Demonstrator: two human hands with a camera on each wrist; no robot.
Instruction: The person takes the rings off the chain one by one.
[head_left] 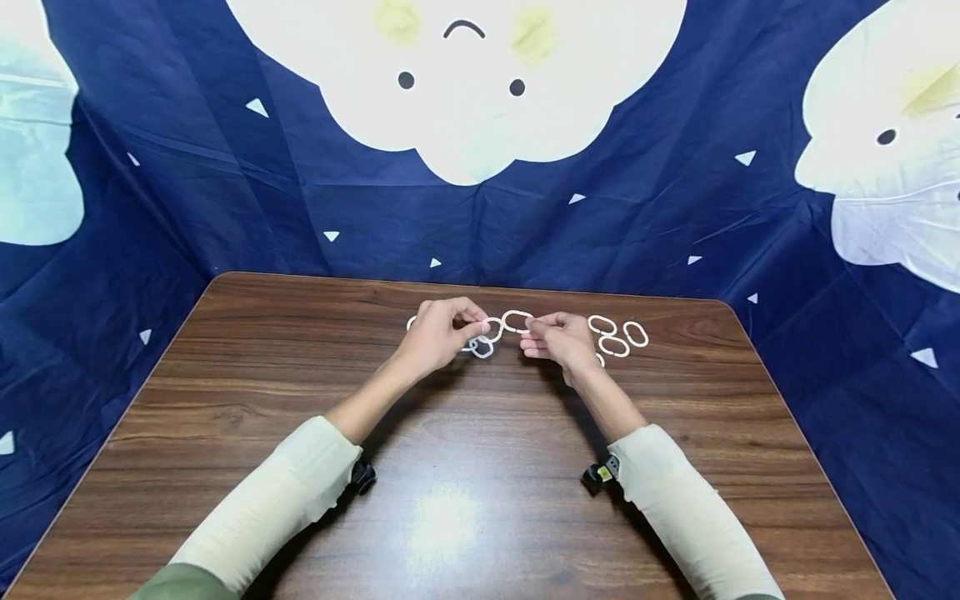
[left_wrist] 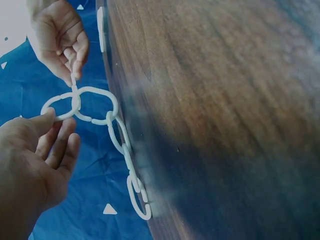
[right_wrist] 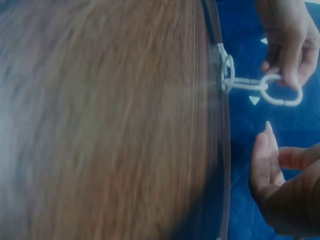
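Left hand [head_left: 438, 335] — thumb and fingertips closed, pinching a chain link [right_wrist: 276, 102]; right hand [head_left: 564, 340] — likewise closed, pinching a white oval link [head_left: 515, 312].

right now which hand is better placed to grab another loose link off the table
Right hand, probably: the loose links lie just to its right, though it would first need to release the link it pinches. The left hand is farther off and pinches the chain.

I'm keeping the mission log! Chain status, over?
Left hand pinching chain. Right hand holding single link, looks unhooked. Spare links beside right hand; nothing seen blocking.
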